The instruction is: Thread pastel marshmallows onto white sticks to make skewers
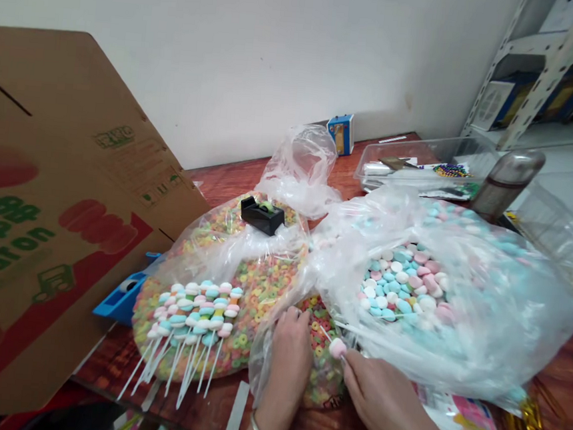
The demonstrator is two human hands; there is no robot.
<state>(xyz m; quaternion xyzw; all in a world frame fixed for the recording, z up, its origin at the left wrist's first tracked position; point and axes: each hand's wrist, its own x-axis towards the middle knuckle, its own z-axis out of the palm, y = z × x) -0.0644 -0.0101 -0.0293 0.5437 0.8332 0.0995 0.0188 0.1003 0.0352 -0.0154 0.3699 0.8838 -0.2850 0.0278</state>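
My right hand [377, 383] pinches a white stick with a pink candy [338, 348] on it, near the middle front. My left hand [292, 329] reaches into an open plastic bag of small colourful rings [319, 378]; its fingertips are among the rings, and what they hold is hidden. To the left, a pile of finished candy sticks [202, 315] with pink, white and blue pieces lies on a large bag of rings [265, 287]. On the right, an open bag shows pink, white and blue candies [401, 282].
A cardboard box [65, 222] stands at the left. A black tape dispenser [262, 215] rests on the ring bag. Behind are a clear tray [420, 180], a metal flask [507, 184] and a small blue box [341, 134]. Gold ties lie at the right front.
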